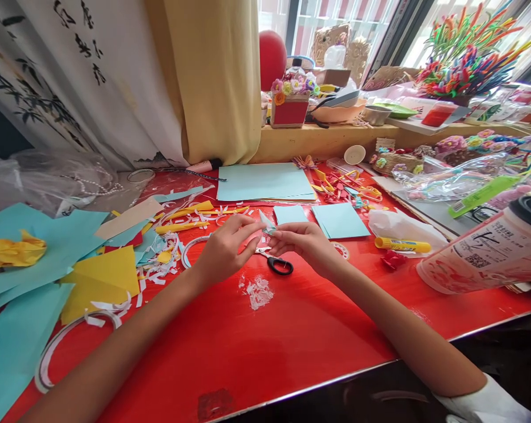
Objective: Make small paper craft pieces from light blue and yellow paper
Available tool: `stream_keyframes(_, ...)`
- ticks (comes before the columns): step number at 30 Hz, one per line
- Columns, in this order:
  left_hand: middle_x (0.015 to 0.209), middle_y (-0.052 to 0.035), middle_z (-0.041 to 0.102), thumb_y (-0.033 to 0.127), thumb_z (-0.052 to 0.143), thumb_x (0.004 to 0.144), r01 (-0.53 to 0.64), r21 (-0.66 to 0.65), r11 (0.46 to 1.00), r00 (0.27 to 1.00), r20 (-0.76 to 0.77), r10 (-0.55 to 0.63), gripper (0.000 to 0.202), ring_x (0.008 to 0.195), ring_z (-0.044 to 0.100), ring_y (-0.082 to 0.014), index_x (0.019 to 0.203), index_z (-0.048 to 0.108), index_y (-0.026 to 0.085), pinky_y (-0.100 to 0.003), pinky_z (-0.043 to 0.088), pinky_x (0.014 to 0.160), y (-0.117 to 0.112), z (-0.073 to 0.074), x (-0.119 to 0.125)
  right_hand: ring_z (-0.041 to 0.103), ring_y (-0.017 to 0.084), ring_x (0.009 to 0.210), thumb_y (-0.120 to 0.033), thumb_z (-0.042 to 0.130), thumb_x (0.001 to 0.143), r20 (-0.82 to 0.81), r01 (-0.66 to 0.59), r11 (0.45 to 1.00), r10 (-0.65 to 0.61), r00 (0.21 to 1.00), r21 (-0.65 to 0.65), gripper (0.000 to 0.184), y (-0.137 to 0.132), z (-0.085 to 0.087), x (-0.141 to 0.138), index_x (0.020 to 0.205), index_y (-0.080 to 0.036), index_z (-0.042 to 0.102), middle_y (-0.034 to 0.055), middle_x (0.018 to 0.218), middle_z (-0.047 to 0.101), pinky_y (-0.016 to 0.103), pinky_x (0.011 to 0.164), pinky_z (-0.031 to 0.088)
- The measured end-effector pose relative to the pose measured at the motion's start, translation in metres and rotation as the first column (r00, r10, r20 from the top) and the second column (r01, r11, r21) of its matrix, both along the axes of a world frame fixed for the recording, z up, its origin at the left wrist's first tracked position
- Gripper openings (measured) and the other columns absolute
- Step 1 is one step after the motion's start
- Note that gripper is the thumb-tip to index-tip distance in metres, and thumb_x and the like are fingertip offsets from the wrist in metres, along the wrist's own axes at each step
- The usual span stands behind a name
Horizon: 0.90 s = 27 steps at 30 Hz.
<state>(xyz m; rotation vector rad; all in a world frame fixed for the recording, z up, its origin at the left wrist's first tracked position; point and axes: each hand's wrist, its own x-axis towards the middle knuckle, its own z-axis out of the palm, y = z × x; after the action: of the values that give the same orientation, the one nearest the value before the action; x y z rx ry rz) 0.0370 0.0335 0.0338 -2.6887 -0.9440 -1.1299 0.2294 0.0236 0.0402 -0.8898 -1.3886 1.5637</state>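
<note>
Over the middle of the red table, a small folded piece of light blue and white paper is pinched between my fingertips. My left hand comes in from the left, its fingers closed at the paper's left side. From the other side, my right hand grips it between thumb and fingers, which partly cover it. Just below lies a pair of scissors with black handles. Two stacks of light blue squares, a smaller one and a larger one, rest behind my right hand.
Blue sheets lie at the back. Yellow paper, white scraps and a tape roll spread over the left. At right are a yellow glue stick, a red paper flower and a tilted lidded cup.
</note>
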Motion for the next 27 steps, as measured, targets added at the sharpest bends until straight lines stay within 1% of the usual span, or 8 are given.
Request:
stream_keyframes(2, 0.097, -0.0090, 0.057, 0.016, 0.047, 0.084, 0.000, 0.159, 0.987, 0.993, -0.116, 0.019, 0.027, 0.090, 0.053, -0.0176, 0.110, 0.053, 0.015, -0.030, 0.044, 0.077, 0.001, -0.002, -0.003, 0.064, 0.013, 0.065, -0.031, 0.060, 0.076, -0.038, -0.030, 0.997, 0.027, 0.999, -0.076, 0.020, 0.001, 0.001, 0.001, 0.077, -0.012, 0.066, 0.0060, 0.076, 0.067, 0.026, 0.066, 0.052)
stream_keyframes(5, 0.096, -0.0092, 0.060, 0.013, 0.045, 0.084, 0.043, 0.361, 0.932, 0.954, -0.292, 0.069, 0.025, 0.087, 0.055, -0.0192, 0.107, 0.053, 0.016, -0.032, 0.043, 0.074, 0.002, -0.004, -0.006, 0.064, 0.012, 0.064, -0.033, 0.059, 0.078, -0.046, -0.084, 0.983, 0.077, 0.996, -0.161, 0.022, 0.001, -0.001, 0.002, 0.078, -0.012, 0.065, 0.0069, 0.076, 0.067, 0.025, 0.064, 0.051)
stream_keyframes(7, 0.094, -0.0087, 0.061, 0.012, 0.044, 0.084, 0.065, 0.427, 0.902, 0.933, -0.348, 0.097, 0.023, 0.085, 0.056, -0.0188, 0.105, 0.053, 0.015, -0.032, 0.042, 0.073, 0.001, -0.003, -0.006, 0.063, 0.012, 0.063, -0.034, 0.057, 0.079, -0.034, -0.113, 0.979, 0.109, 0.993, -0.172, 0.023, 0.001, -0.002, 0.002, 0.078, -0.012, 0.064, 0.0067, 0.075, 0.066, 0.025, 0.064, 0.050)
stream_keyframes(11, 0.091, -0.0076, 0.063, 0.012, 0.045, 0.084, 0.083, 0.531, 0.843, 0.906, -0.392, 0.158, 0.020, 0.083, 0.057, -0.0174, 0.102, 0.055, 0.012, -0.032, 0.042, 0.072, -0.003, 0.000, -0.003, 0.060, 0.011, 0.064, -0.035, 0.053, 0.082, 0.028, -0.145, 0.983, 0.149, 0.988, -0.112, 0.025, 0.000, -0.003, 0.001, 0.077, -0.012, 0.061, 0.0061, 0.076, 0.064, 0.025, 0.065, 0.048)
stream_keyframes(17, 0.093, -0.0026, 0.064, 0.015, 0.051, 0.082, 0.156, 0.626, 0.764, 0.886, -0.430, 0.172, 0.012, 0.087, 0.057, -0.0163, 0.091, 0.059, 0.016, -0.033, 0.041, 0.075, -0.007, 0.002, -0.001, 0.048, 0.008, 0.050, -0.042, 0.033, 0.089, 0.325, -0.164, 0.985, 0.174, 0.930, -0.057, 0.046, -0.005, 0.004, -0.003, 0.058, -0.014, 0.051, 0.0020, 0.055, 0.054, 0.023, 0.053, 0.039)
stream_keyframes(20, 0.088, -0.0003, 0.064, 0.017, 0.053, 0.081, 0.174, 0.638, 0.750, 0.889, -0.429, 0.159, 0.006, 0.087, 0.057, -0.0165, 0.084, 0.059, 0.018, -0.034, 0.041, 0.077, -0.009, 0.002, -0.001, 0.045, 0.008, 0.048, -0.053, 0.026, 0.088, 0.353, -0.201, 0.979, 0.202, 0.913, -0.039, 0.055, -0.006, 0.003, -0.003, 0.056, -0.014, 0.050, 0.0010, 0.052, 0.051, 0.023, 0.051, 0.037)
stream_keyframes(22, 0.084, 0.0009, 0.063, 0.018, 0.054, 0.081, 0.203, 0.643, 0.739, 0.883, -0.445, 0.145, 0.006, 0.084, 0.057, -0.0155, 0.080, 0.059, 0.019, -0.035, 0.041, 0.077, -0.011, 0.002, -0.001, 0.044, 0.008, 0.047, -0.057, 0.027, 0.086, 0.355, -0.212, 0.977, 0.207, 0.912, -0.025, 0.057, -0.006, 0.001, -0.004, 0.054, -0.015, 0.048, 0.0000, 0.049, 0.048, 0.023, 0.050, 0.036)
stream_keyframes(27, 0.082, 0.0002, 0.063, 0.018, 0.053, 0.082, 0.244, 0.673, 0.698, 0.869, -0.472, 0.152, 0.010, 0.084, 0.055, -0.0139, 0.075, 0.059, 0.018, -0.033, 0.040, 0.076, -0.013, 0.004, -0.003, 0.046, 0.007, 0.047, -0.055, 0.036, 0.085, 0.342, -0.227, 0.973, 0.226, 0.912, -0.039, 0.050, -0.006, -0.001, -0.006, 0.057, -0.015, 0.049, -0.0014, 0.050, 0.050, 0.022, 0.049, 0.036)
